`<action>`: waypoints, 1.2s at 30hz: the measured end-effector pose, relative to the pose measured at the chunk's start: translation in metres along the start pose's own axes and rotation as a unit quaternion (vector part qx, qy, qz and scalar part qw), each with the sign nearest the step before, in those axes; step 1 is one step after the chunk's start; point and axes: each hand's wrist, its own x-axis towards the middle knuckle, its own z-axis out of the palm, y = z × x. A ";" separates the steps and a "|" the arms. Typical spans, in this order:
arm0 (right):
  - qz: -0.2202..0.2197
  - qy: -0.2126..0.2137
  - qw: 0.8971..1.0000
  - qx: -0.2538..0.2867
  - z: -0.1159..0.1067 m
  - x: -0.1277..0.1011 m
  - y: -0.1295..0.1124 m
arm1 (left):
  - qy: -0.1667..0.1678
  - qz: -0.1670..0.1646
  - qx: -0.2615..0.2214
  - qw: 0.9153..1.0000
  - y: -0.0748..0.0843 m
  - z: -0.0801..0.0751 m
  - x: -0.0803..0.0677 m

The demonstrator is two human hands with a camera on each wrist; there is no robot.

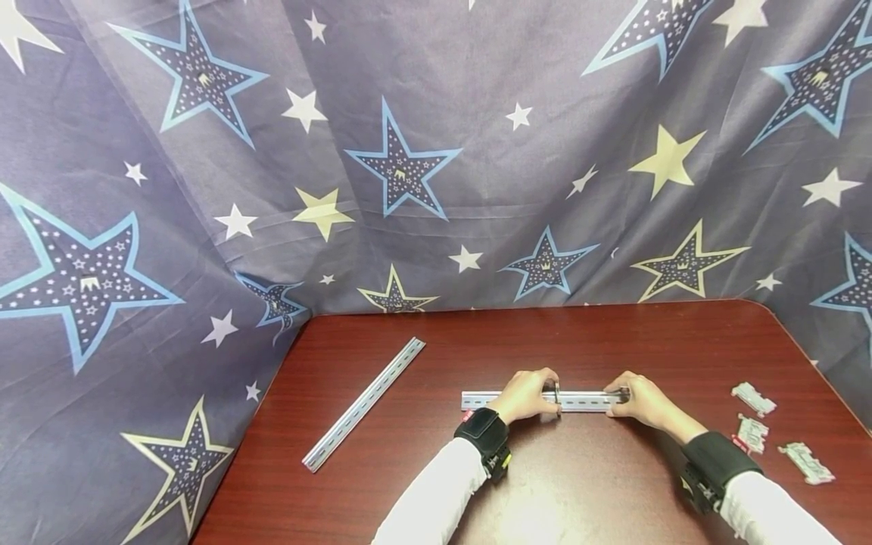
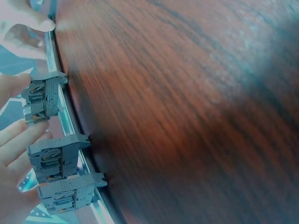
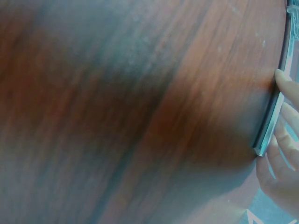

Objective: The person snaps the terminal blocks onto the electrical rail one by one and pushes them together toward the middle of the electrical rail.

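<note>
On the dark red wooden table (image 1: 613, 492), the metal mounting rail (image 1: 586, 400) lies flat with its long axis running left to right, near the table's middle. The left hand (image 1: 526, 395) curls its fingers around grey terminal blocks (image 2: 44, 95) clipped onto the rail, while the right hand (image 1: 643, 401) pinches the rail's right end.

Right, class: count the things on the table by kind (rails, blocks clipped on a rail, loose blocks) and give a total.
Metal rails: 2
Clipped-on blocks: 3
Loose blocks: 3
Total: 8
</note>
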 end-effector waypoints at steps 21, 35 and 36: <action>-0.005 0.005 1.000 -0.007 0.001 0.000 0.002 | -0.013 0.009 0.026 1.000 -0.002 -0.006 -0.005; -0.003 0.001 1.000 -0.001 0.000 -0.001 0.001 | 0.011 0.003 0.028 1.000 -0.019 -0.021 -0.019; -0.002 0.001 1.000 0.000 0.000 -0.001 0.002 | 0.012 0.001 0.023 1.000 -0.020 -0.021 -0.020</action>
